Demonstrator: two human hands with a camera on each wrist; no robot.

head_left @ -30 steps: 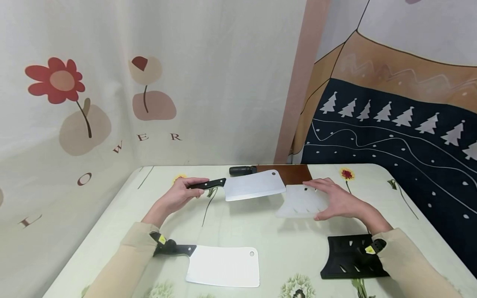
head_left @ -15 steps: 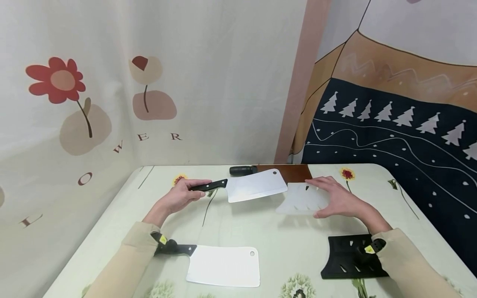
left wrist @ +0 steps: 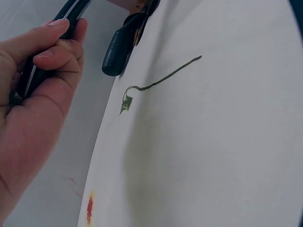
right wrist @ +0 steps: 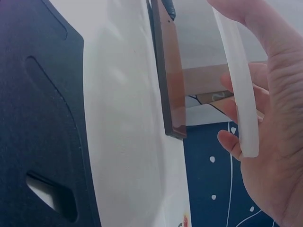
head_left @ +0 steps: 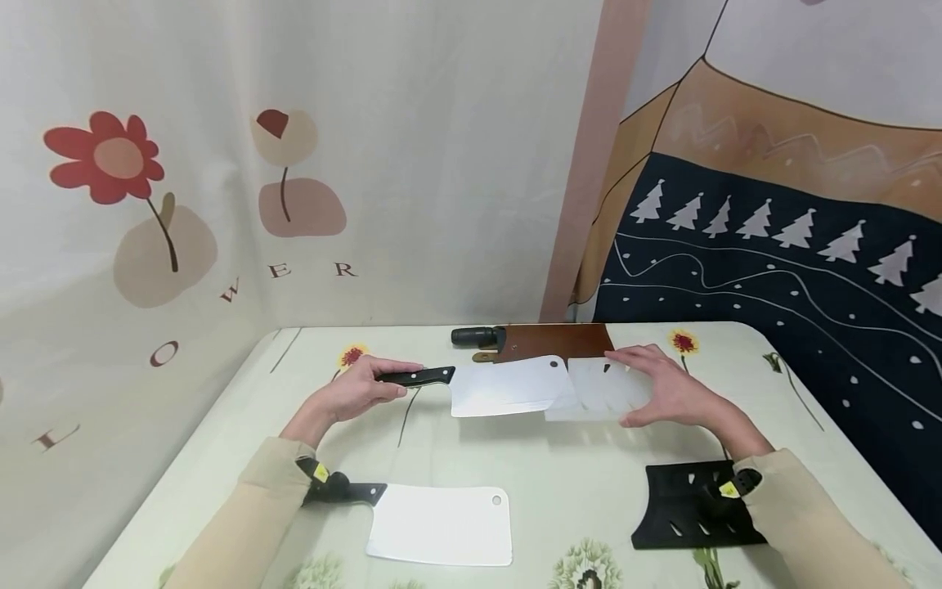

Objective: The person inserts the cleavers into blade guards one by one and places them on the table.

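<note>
My left hand (head_left: pixel 356 394) grips the black handle of a cleaver (head_left: pixel 500 388), held up over the table with its blade pointing right. My right hand (head_left: pixel 670 394) holds a translucent white blade guard (head_left: pixel 607 391) between thumb and fingers. The blade's far end, with its round hole, overlaps the guard's left edge in the head view. From the left wrist, fingers and thumb wrap the black handle (left wrist: pixel 33 78); the blade is out of that picture. In the right wrist view the white guard (right wrist: pixel 240 90) appears edge-on, against the palm.
A second cleaver (head_left: pixel 441 523) lies at the front left, its handle partly behind the left wrist camera. A black blade guard (head_left: pixel 680 511) lies under the right forearm. At the back edge rests a black-handled cleaver in a brown sheath (head_left: pixel 548 339).
The cleaver in my left hand has come down slightly and levelled, and its blade end now overlaps the white guard. My right hand has barely moved.
</note>
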